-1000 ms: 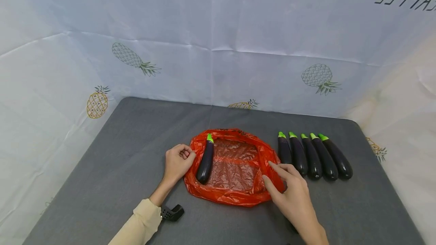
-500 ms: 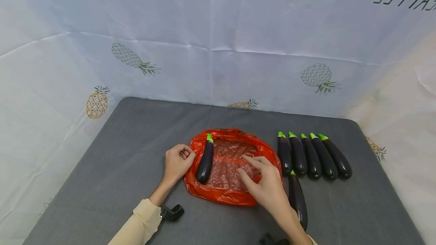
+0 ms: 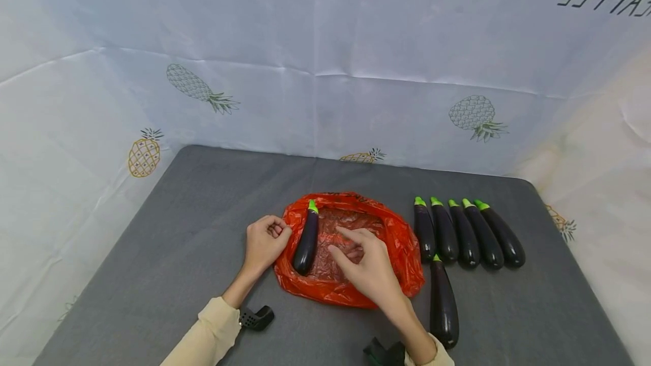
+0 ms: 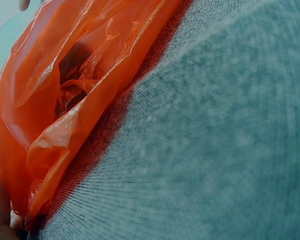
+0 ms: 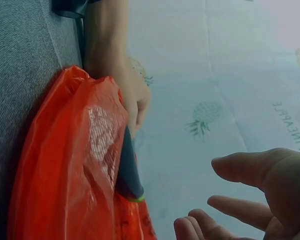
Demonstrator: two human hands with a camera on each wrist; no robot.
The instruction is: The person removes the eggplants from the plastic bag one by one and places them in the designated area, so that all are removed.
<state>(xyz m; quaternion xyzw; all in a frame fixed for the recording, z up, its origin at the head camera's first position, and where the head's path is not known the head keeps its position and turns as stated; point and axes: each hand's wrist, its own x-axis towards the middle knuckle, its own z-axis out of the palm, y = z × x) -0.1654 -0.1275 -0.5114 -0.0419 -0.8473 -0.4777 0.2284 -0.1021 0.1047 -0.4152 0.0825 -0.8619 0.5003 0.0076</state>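
Note:
A red plastic bag (image 3: 407,253) lies with its mouth spread wide on the grey table. One eggplant (image 3: 306,244) rests inside along the bag's left side, green cap away from me. My left hand (image 3: 266,240) pinches the bag's left rim; its fingertips partly hide behind the plastic in the left wrist view, where the bag (image 4: 105,65) fills the upper left. Over the bag's middle, my right hand (image 3: 368,264) hovers with nothing in it, thumb and index finger apart. The right wrist view shows this hand (image 5: 260,200) beside the bag (image 5: 70,165), not touching it.
Several eggplants (image 3: 465,236) lie in a row right of the bag, caps toward the back. Another eggplant (image 3: 444,306) lies nearer me, its cap close to the row's left end. A pineapple-print cloth (image 3: 315,112) hangs behind the table (image 3: 213,202).
My right hand has moved left from the bag's right rim to above its middle, uncovering the nearer eggplant. My left hand has stayed at the left rim.

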